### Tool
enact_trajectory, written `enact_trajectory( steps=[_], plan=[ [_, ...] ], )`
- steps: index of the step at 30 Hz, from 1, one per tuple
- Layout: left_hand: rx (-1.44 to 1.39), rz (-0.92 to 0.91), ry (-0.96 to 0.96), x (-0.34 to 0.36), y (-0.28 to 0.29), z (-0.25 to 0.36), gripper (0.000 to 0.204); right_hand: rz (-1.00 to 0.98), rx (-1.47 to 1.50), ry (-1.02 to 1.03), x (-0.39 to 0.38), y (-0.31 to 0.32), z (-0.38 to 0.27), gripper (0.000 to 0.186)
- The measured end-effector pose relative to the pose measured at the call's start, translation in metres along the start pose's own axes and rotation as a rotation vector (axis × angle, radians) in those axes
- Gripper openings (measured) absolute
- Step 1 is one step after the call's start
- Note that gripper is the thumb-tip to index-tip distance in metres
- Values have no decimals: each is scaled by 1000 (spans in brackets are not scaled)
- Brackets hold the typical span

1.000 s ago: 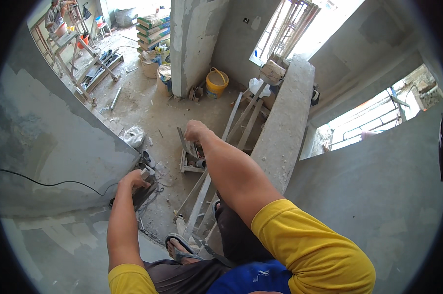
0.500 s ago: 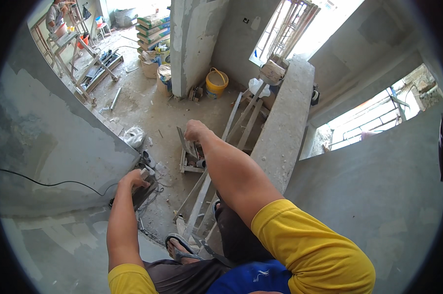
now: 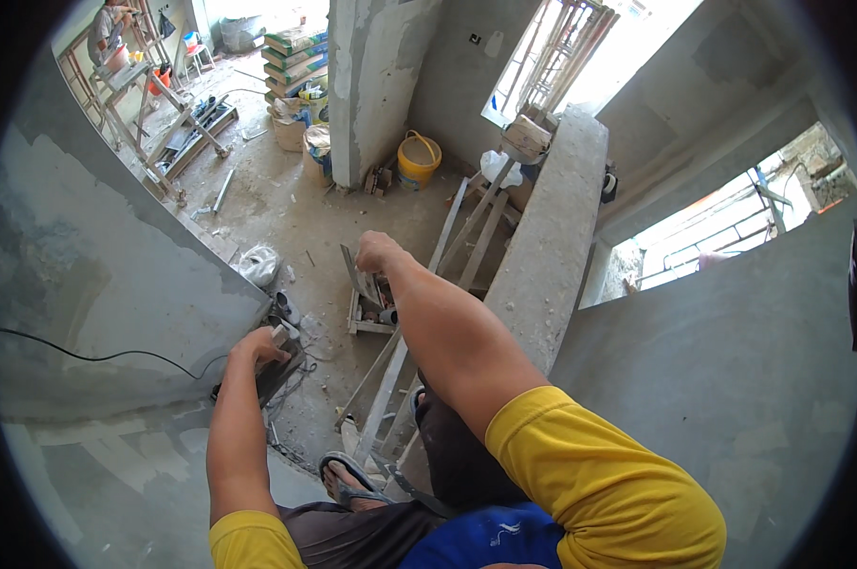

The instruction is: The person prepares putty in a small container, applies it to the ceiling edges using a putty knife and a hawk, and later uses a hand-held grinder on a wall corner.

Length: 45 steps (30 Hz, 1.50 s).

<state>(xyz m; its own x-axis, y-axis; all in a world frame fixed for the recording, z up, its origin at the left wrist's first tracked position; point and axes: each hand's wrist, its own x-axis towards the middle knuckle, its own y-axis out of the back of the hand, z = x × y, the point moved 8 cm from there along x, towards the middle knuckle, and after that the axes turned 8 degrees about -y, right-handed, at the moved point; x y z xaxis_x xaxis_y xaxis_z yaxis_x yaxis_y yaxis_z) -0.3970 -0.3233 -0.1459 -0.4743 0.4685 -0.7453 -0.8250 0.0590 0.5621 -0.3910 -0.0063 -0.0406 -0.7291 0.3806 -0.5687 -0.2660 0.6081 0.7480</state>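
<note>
My right hand (image 3: 378, 251) is stretched out ahead, its fingers closed on a plastering trowel (image 3: 360, 280) whose flat grey blade hangs edge-on below the fist. Close to the wall corner, my left hand (image 3: 255, 347) curls around a pale, block-like piece (image 3: 279, 335); the fingers partly cover it, and its kind is unclear. A dark flat board (image 3: 281, 368) lies just under or against that hand; whether the two pieces are joined cannot be made out. Beneath the trowel, on the floor, stands a small wooden frame (image 3: 371, 327) with odds and ends in it.
A dusty plank (image 3: 556, 242) runs along my right on slanting supports (image 3: 438, 256). Beyond are a yellow bucket (image 3: 418, 163), stacked bags (image 3: 295, 62) and a white plastic bag (image 3: 258, 265). A black cable (image 3: 96, 357) crosses the left wall. Another person (image 3: 110, 33) is at far left.
Almost everything looks the same. Both hands keep their holds and places, with the trowel blade shifted only very slightly.
</note>
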Motion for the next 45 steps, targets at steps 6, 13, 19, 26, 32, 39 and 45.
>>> enact_trajectory(
  steps=[6,13,19,26,32,39,45],
  plan=[
    [-11,10,-34,-3,6,16,65,44,-44,41,8,3,4,28],
    [-17,16,-13,-6,3,8,64,-100,-30,-55,-5,-1,-2,34],
    [-12,12,-18,-1,1,4,63,9,9,2,0,2,-1,27],
    [-4,15,-22,-9,8,21,64,57,-21,35,9,2,4,26],
    [-26,5,-10,-8,3,7,62,-16,5,7,1,0,0,26],
    [-34,27,-49,-8,5,13,60,14,-3,-13,-5,7,1,25],
    [-17,27,-47,1,0,-1,59,-103,-19,-78,-9,3,1,35]
  ],
)
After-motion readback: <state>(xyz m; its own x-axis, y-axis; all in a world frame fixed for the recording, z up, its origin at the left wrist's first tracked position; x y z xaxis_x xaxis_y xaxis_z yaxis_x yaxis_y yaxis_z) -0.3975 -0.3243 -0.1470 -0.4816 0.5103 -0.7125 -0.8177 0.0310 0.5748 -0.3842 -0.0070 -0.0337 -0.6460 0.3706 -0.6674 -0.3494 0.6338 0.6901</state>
